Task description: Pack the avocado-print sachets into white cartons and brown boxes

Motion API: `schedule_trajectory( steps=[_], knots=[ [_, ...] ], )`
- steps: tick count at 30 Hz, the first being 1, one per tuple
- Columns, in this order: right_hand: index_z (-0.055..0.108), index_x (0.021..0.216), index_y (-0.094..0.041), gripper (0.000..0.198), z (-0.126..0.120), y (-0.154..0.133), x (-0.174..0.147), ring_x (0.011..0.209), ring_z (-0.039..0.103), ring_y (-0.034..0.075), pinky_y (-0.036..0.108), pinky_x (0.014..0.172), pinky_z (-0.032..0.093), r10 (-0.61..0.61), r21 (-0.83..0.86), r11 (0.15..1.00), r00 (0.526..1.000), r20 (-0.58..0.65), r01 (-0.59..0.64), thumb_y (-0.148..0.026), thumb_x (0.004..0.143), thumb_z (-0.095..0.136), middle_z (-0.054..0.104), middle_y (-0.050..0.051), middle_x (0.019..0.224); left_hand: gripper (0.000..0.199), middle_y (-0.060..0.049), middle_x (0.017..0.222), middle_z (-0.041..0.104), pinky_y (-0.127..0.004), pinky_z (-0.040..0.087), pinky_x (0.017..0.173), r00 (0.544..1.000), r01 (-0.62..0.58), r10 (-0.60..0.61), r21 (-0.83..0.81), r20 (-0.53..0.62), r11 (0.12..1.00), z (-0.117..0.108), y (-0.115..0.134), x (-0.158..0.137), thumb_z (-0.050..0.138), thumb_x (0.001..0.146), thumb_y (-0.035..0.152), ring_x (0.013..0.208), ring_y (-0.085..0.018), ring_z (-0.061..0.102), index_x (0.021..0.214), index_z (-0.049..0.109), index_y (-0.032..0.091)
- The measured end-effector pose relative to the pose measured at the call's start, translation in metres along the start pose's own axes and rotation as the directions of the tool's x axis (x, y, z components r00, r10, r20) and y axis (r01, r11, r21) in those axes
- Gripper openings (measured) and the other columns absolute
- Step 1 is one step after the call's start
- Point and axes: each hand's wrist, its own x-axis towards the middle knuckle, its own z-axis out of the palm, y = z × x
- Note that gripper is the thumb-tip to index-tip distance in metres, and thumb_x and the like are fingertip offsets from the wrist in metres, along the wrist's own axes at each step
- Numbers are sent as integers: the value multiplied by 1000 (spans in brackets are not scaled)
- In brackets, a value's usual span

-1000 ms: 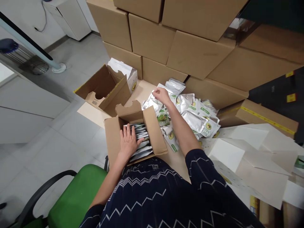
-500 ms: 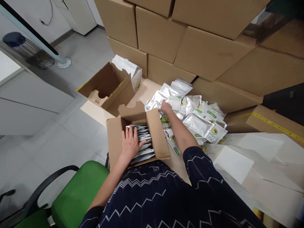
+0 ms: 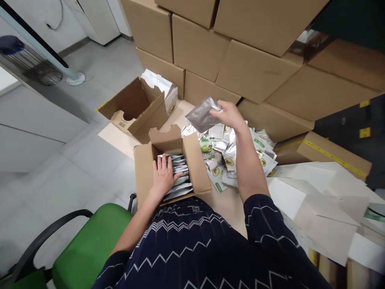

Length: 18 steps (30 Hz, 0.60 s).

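My right hand (image 3: pixel 229 115) grips a silver sachet (image 3: pixel 202 115) by its right end and holds it above a loose pile of sachets (image 3: pixel 230 156). Those in the pile are silver or white with avocado pictures and green labels. My left hand (image 3: pixel 164 175) lies with fingers spread on a row of sachets (image 3: pixel 182 182). That row stands on edge inside an open cardboard box (image 3: pixel 197 162), its flaps folded out, close in front of my body.
A second open cardboard box (image 3: pixel 150 112) sits behind, beside a white avocado-printed carton (image 3: pixel 171 96). Stacked brown cartons (image 3: pixel 201 46) form a wall at the back. White flattened cartons (image 3: pixel 319 196) lie at the right. A green chair (image 3: pixel 93 241) stands at the left.
My right hand has risen from the pile, moving right and up, and now holds a silver sachet. My left hand stays on the row in the box. The view has shifted slightly.
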Motion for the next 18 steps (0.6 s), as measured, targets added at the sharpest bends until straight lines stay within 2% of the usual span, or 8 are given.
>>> schedule_trajectory(
  steps=[3, 6, 8, 11, 15, 18],
  knots=[
    [61, 93, -17, 22, -22, -42, -16, 89, 57, 20, 33, 81, 47, -56, 74, 995, 996, -70, 61, -39, 89, 60, 58, 2, 87, 80, -27, 159, 34, -61, 23, 119, 1000, 1, -1, -15, 0, 1000, 1, 0, 0, 40, 96, 62, 147, -44, 32, 150, 42, 2],
    [63, 99, -16, 27, -14, -86, -31, 93, 59, 21, 33, 82, 46, -137, 176, 975, 990, 14, 133, -42, 91, 59, 59, 1, 89, 81, -26, 159, 34, -61, 22, 120, 1000, 6, -5, -42, 6, 999, 1, 0, 0, 40, 96, 62, 148, -44, 30, 151, 41, 2],
    [65, 102, -18, 25, 7, -110, -38, 96, 60, 22, 30, 82, 45, -215, 230, 957, 966, 146, 179, -40, 90, 61, 62, 1, 91, 81, -26, 160, 33, -61, 22, 120, 1000, 9, -8, -48, 11, 999, 1, 0, 0, 40, 96, 62, 148, -44, 30, 151, 40, 3],
    [67, 107, -21, 21, 53, -131, -44, 100, 62, 23, 27, 82, 41, -300, 167, 952, 881, 365, 255, -32, 91, 61, 69, 2, 98, 80, -27, 159, 33, -61, 22, 120, 1000, 16, -15, -44, 15, 999, 0, 0, 0, 39, 96, 61, 148, -44, 30, 150, 41, 2],
    [69, 113, -21, 24, 112, -129, -43, 101, 65, 22, 25, 77, 38, -251, -60, 940, 800, 544, 335, -29, 97, 53, 74, 8, 110, 79, -26, 159, 34, -61, 21, 120, 1000, 19, -19, -48, 11, 999, 0, 1, -2, 39, 96, 61, 148, -43, 30, 150, 42, 3],
    [70, 118, -17, 29, 144, -118, -38, 104, 66, 21, 23, 77, 39, -218, -109, 922, 728, 650, 373, -25, 98, 51, 73, 11, 118, 79, -26, 159, 35, -61, 22, 119, 1000, 19, -19, -52, 0, 998, 1, 0, -4, 39, 96, 61, 147, -44, 32, 150, 42, 3]
  ],
)
